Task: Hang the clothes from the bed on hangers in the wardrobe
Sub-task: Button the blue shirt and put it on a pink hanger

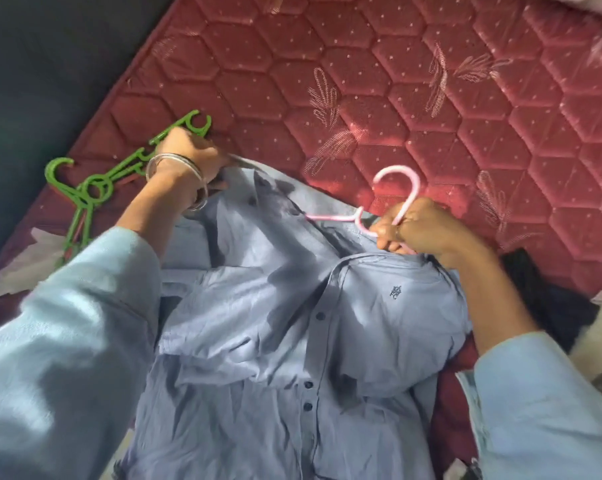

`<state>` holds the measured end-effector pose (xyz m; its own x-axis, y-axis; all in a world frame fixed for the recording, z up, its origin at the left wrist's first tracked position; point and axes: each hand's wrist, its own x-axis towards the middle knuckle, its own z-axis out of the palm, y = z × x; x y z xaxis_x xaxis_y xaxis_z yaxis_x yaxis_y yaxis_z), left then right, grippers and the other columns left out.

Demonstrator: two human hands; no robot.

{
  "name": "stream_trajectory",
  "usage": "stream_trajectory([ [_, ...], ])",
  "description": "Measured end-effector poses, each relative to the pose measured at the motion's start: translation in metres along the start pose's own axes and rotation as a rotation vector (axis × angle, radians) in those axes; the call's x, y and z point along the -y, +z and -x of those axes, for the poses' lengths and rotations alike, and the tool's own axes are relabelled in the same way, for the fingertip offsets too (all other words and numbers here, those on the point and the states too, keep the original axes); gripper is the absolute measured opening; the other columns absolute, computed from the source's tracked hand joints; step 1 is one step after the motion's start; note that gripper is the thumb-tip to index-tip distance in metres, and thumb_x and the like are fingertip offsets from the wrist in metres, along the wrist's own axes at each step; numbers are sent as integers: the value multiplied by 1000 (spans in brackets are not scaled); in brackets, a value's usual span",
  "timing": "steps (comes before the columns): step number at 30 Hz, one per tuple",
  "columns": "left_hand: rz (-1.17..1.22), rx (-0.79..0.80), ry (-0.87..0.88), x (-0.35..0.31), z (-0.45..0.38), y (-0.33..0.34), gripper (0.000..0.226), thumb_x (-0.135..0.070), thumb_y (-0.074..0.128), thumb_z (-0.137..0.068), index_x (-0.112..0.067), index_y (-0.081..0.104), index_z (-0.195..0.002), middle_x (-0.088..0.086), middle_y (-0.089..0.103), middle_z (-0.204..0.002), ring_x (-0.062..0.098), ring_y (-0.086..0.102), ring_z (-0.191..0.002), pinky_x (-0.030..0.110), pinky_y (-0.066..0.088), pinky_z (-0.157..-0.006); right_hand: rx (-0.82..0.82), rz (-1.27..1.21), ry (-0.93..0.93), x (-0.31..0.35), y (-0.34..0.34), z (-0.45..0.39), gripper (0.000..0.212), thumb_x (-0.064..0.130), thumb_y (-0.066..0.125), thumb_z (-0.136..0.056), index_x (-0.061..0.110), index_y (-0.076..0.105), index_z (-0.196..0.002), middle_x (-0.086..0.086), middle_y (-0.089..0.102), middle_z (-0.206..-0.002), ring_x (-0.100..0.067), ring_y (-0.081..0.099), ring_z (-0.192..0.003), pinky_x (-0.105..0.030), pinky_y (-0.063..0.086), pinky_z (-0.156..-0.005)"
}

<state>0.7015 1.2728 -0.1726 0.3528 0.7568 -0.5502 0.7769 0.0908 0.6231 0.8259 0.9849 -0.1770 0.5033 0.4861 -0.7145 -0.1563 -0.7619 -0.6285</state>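
A pale blue button-up shirt [285,327] lies front up on the red quilted mattress [379,81]. A pink plastic hanger [401,187] sits at its collar, hook pointing away from me, its arms partly hidden inside the shirt. My right hand [417,226] grips the hanger just below the hook, at the collar's right side. My left hand [192,157], with silver bangles on the wrist, pinches the shirt's left shoulder and collar edge. The wardrobe is out of view.
Green plastic hangers [95,188] lie stacked at the mattress's left edge, right beside my left hand. A dark garment [542,299] lies to the right of the shirt. White cloth [22,268] sits at the near left. Dark floor [50,57] runs beyond the left edge.
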Motion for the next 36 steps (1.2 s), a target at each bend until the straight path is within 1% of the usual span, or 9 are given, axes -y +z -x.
stream_trajectory([
  [2,-215,-14,60,-12,-3,7,13,-17,74,-76,-9,73,-87,-5,60,-41,14,64,-59,27,58,-61,6,74,-14,5,6,-5,13,-6,58,-89,1,67,-83,-9,68,-70,-13,58,-58,-20,45,-50],
  [4,-208,13,78,-22,-5,17,17,-19,74,-74,-7,73,-87,-3,68,-54,14,69,-69,26,59,-64,10,43,-36,17,7,-15,5,-10,60,-87,-9,64,-86,-15,65,-70,-17,61,-58,-22,51,-52],
  [9,213,9,12,-37,-12,50,25,-9,82,-69,0,71,-89,15,71,-90,23,69,-60,33,58,-51,3,65,-132,77,-4,-58,8,0,66,-86,-7,64,-90,-16,68,-75,-12,66,-50,-25,57,-50],
  [15,409,-42,124,-43,-27,68,16,-23,73,-80,-10,73,-87,8,68,-75,19,63,-58,33,60,-61,-210,81,-286,129,-25,-118,27,-1,69,-83,-4,56,-107,-10,61,-71,-14,64,-54,-36,55,-59],
  [20,-81,-53,198,1,-18,69,17,-29,67,-82,-14,73,-89,10,73,-96,25,67,-94,32,53,-81,-592,317,-340,88,-11,-150,57,26,64,-87,16,43,-139,-10,67,-111,-31,45,-125,-58,28,-109],
  [23,-417,-153,279,44,10,69,24,-32,56,-89,-15,69,-101,14,67,-109,32,59,-106,31,40,-79,-812,247,-314,41,16,-116,56,39,53,-89,22,42,-142,-9,59,-124,-33,40,-126,-53,28,-105],
  [26,-486,-325,82,87,48,72,42,-47,58,-86,-28,54,-124,13,44,-132,35,38,-123,42,32,-97,-1088,209,-236,-8,56,-53,52,54,50,-90,21,56,-130,-12,55,-122,-27,40,-115,-38,26,-89],
  [30,-463,-424,-126,128,102,74,83,-67,62,-73,-23,36,-138,18,31,-141,40,30,-129,54,26,-102,-1226,201,2,-70,106,28,43,36,64,-88,15,57,-125,-20,50,-128,-29,36,-115,-38,22,-93],
  [36,-265,-285,-516,148,137,70,118,-80,67,-54,-10,27,-140,24,39,-139,39,32,-134,62,17,-107,-900,-290,339,-111,143,78,83,60,68,-74,1,47,-129,-24,60,-120,-39,58,-109,-43,46,-93],
])
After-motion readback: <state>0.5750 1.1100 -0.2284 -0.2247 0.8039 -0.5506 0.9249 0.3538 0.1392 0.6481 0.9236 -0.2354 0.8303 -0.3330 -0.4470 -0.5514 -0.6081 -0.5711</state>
